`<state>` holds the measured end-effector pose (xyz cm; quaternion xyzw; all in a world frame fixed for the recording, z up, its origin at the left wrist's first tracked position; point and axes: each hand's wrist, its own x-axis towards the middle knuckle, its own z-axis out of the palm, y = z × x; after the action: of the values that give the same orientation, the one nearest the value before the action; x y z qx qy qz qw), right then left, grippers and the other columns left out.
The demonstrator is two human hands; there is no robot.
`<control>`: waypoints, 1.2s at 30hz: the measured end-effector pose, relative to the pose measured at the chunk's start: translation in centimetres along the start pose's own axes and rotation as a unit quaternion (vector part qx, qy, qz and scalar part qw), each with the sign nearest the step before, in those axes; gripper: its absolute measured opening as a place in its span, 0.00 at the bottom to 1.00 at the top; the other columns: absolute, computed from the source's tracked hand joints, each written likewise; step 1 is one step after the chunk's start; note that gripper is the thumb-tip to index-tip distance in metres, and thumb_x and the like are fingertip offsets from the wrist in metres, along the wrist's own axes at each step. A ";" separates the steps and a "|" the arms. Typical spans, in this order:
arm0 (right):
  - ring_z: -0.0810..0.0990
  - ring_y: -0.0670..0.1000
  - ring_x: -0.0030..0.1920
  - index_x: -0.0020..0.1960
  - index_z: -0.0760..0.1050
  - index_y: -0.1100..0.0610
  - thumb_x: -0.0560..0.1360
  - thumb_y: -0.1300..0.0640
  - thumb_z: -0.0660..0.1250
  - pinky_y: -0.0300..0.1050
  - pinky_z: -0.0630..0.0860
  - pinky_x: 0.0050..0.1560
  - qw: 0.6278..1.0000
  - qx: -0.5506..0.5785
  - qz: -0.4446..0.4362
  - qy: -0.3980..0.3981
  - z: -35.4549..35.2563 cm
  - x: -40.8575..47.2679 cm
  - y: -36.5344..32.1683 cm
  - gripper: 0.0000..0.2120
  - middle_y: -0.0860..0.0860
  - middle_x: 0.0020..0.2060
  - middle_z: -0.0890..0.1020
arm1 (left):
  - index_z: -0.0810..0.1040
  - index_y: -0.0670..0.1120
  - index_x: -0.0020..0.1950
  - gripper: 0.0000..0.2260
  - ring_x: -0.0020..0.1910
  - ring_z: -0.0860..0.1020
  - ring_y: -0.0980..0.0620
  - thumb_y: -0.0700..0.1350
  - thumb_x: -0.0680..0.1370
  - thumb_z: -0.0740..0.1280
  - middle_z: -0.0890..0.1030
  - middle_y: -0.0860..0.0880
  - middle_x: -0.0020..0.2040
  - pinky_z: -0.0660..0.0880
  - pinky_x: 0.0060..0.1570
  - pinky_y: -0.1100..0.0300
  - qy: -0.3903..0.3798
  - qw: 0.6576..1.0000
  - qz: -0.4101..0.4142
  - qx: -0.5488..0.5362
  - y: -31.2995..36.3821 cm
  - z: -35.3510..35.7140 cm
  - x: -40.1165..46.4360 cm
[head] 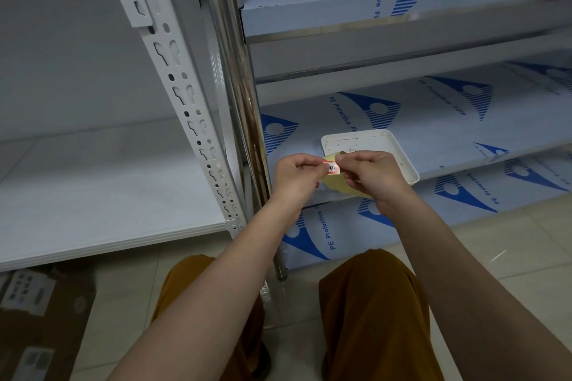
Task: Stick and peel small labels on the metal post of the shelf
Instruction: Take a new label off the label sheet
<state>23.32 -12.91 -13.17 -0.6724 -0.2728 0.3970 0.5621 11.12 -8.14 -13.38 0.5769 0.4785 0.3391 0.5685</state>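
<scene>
A small pink-and-white label [331,167] is pinched between both my hands in front of the shelf. My left hand [295,178] pinches its left end with thumb and forefinger. My right hand [370,174] pinches its right end and also holds a yellowish backing sheet [337,187] that hangs below the label. The shiny metal post [238,77] of the shelf runs down just left of my left hand. I see no labels on the post.
A white perforated post [182,92] and white shelf boards stand to the left. Shelves covered in blue-printed protective film [418,120] are on the right, with a white tray [376,150] behind my right hand. A cardboard box [40,318] lies on the tiled floor.
</scene>
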 end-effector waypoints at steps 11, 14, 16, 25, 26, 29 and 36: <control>0.76 0.45 0.33 0.43 0.80 0.58 0.76 0.58 0.68 0.36 0.78 0.38 0.999 0.021 0.038 -0.005 0.6 0.1 0.2 0.05 0.53 0.36 0.79 | 0.83 0.43 0.48 0.03 0.36 0.76 0.57 0.39 0.74 0.71 0.81 0.51 0.40 0.70 0.28 0.72 0.005 0.999 0.007 -0.031 -0.5 -0.1 -0.1; 0.77 0.44 0.35 0.48 0.80 0.58 0.76 0.58 0.68 0.35 0.79 0.37 0.996 0.058 0.061 -0.011 0.7 0.1 0.0 0.04 0.52 0.38 0.81 | 0.83 0.44 0.48 0.04 0.36 0.76 0.57 0.39 0.74 0.71 0.81 0.51 0.41 0.71 0.29 0.71 0.009 0.999 0.008 -0.041 -0.5 -0.1 -0.1; 0.78 0.44 0.35 0.51 0.79 0.59 0.77 0.58 0.67 0.35 0.79 0.37 0.995 0.072 0.069 -0.016 0.8 0.2 -0.1 0.06 0.51 0.38 0.82 | 0.83 0.44 0.48 0.04 0.35 0.76 0.57 0.39 0.74 0.71 0.81 0.51 0.41 0.71 0.30 0.71 0.014 0.998 0.007 -0.054 -0.6 -0.2 -0.1; 0.81 0.45 0.35 0.51 0.78 0.61 0.78 0.59 0.65 0.38 0.81 0.40 0.996 0.069 0.045 -0.022 1.3 0.8 0.3 0.06 0.53 0.40 0.82 | 0.83 0.46 0.47 0.04 0.35 0.76 0.56 0.40 0.74 0.71 0.82 0.50 0.40 0.72 0.32 0.68 0.030 0.994 -0.002 -0.108 -1.0 -0.6 0.1; 0.81 0.46 0.36 0.50 0.78 0.61 0.78 0.59 0.65 0.39 0.81 0.41 0.996 0.071 0.043 -0.022 1.4 0.9 0.4 0.06 0.54 0.41 0.83 | 0.83 0.46 0.47 0.04 0.35 0.76 0.56 0.40 0.74 0.72 0.82 0.50 0.40 0.72 0.33 0.67 0.033 0.993 -0.005 -0.114 -1.0 -0.6 0.1; 0.83 0.48 0.39 0.49 0.77 0.61 0.79 0.59 0.64 0.40 0.82 0.42 0.997 0.062 0.034 -0.027 1.5 1.1 0.6 0.06 0.56 0.45 0.83 | 0.83 0.45 0.49 0.05 0.35 0.76 0.56 0.41 0.74 0.72 0.83 0.49 0.41 0.72 0.34 0.65 0.039 0.990 -0.013 -0.133 -1.0 -0.8 0.3; 0.79 0.49 0.48 0.47 0.76 0.60 0.80 0.59 0.62 0.42 0.81 0.48 0.999 -0.003 -0.039 -0.007 1.8 1.9 0.6 0.07 0.54 0.46 0.78 | 0.81 0.48 0.48 0.05 0.36 0.76 0.54 0.39 0.76 0.69 0.81 0.47 0.45 0.73 0.36 0.63 0.067 0.983 0.000 -0.172 -0.9 -1.2 0.9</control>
<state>22.80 -10.50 -14.26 -0.6596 -0.3042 0.3789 0.5734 10.14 -7.01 -14.25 0.4469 0.4497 0.4541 0.6260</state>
